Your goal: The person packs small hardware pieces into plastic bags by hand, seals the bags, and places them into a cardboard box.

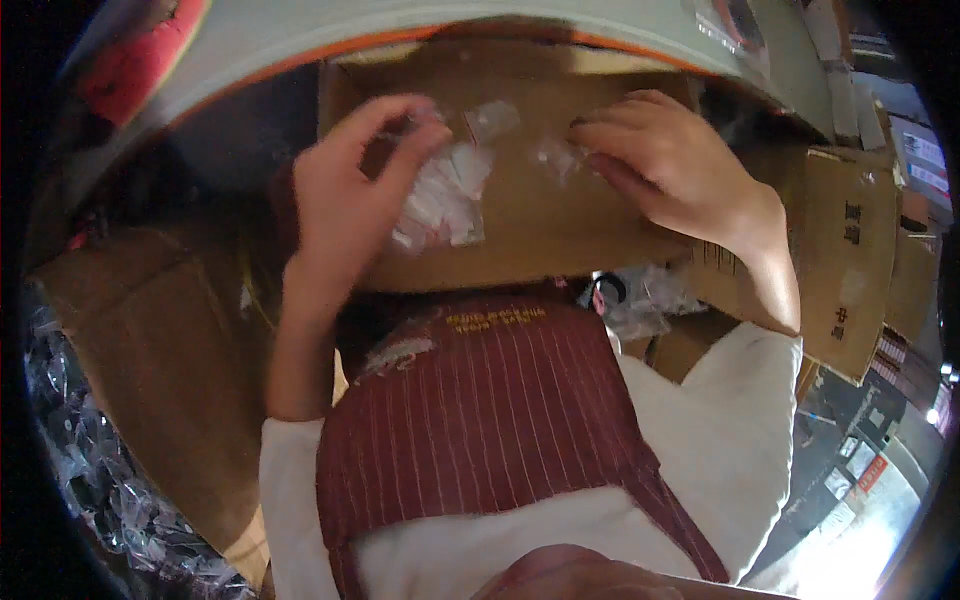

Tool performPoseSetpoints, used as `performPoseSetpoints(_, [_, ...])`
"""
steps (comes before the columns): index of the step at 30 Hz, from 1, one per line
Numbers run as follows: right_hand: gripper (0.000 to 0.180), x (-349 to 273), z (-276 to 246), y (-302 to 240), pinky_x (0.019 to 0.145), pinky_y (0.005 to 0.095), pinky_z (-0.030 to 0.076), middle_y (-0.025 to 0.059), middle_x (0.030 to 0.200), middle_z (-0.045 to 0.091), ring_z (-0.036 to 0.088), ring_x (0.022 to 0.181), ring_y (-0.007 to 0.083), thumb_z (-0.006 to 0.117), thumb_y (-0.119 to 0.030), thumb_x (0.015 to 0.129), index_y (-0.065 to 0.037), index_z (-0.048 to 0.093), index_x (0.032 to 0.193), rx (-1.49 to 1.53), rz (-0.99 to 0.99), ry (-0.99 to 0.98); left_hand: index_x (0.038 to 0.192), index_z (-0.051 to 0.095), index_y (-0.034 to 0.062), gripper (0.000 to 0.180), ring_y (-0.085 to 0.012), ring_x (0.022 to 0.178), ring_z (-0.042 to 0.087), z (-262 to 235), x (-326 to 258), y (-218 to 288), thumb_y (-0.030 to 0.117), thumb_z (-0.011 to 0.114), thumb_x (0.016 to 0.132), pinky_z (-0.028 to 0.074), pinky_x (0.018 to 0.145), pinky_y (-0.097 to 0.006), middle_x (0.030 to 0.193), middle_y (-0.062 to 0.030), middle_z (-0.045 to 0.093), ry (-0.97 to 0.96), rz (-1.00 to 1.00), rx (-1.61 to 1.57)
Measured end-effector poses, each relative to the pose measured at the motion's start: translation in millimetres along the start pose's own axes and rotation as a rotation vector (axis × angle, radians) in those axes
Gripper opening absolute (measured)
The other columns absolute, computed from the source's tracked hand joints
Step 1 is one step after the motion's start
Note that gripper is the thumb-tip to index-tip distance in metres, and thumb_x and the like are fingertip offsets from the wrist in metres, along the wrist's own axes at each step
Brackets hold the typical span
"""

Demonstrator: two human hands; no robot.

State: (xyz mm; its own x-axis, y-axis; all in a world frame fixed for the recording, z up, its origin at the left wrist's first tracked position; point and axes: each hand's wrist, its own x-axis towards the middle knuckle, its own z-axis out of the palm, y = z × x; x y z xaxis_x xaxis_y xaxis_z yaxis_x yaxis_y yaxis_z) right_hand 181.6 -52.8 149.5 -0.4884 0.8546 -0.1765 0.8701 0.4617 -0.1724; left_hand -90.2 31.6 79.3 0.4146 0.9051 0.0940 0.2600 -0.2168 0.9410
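Plastic packets (440,205), overlapped past counting, lie at eleven o'clock in one cardboard box (545,225) beside the left hand (342,168), grip curled, hold unclear; the right hand (672,158) pinches one clear bag (558,160) at one o'clock.

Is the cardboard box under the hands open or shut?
Open: the cardboard box shows its inside from above, with no flap across it.

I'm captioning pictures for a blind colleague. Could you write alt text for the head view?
Two bare hands over an open cardboard box: the right hand appears to pinch some clear plastic, while the left hand is at a pile of clear packets. Below is the wearer's striped dark red apron.
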Motion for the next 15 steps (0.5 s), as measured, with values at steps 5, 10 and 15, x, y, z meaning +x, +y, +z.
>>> performPoseSetpoints(5, [0.019,59.0,-47.3,14.7,0.075,0.0409,0.053,0.0155,0.090,0.071,0.067,0.084,0.0359,0.065,-0.005,0.087,-0.003,0.070,0.105,0.204,-0.047,0.664,0.109,0.071,0.0039,0.026,-0.0174,0.087,0.071,12.6,10.5,-4.1,0.013,0.078,0.086,0.055,0.078,-0.028,0.101,-0.0108,0.074,-0.002,0.233,-0.018])
performPoseSetpoints(10, [0.014,134.8,-65.1,54.7,0.062,0.0301,0.049,0.0088,0.078,0.066,0.062,0.070,0.0124,0.059,-0.011,0.099,0.002,0.061,0.094,-0.030,-0.117,0.783,0.110,0.070,0.0036,0.026,-0.0183,0.083,0.069,23.7,17.6,6.8,0.011,0.078,0.086,0.055,0.075,-0.029,0.099,-0.0110,0.073,0.035,0.241,-0.112])
performPoseSetpoints(15, [0.036,179.3,-38.3,69.1,0.086,0.0409,0.053,0.0186,0.106,0.069,0.065,0.098,0.0392,0.055,0.006,0.081,-0.001,0.066,0.114,-0.056,-0.058,0.620,0.114,0.068,0.0006,0.027,-0.0126,0.092,0.067,19.3,14.2,2.7,0.010,0.075,0.089,0.054,0.082,-0.028,0.106,-0.0100,0.073,0.041,0.176,-0.036])
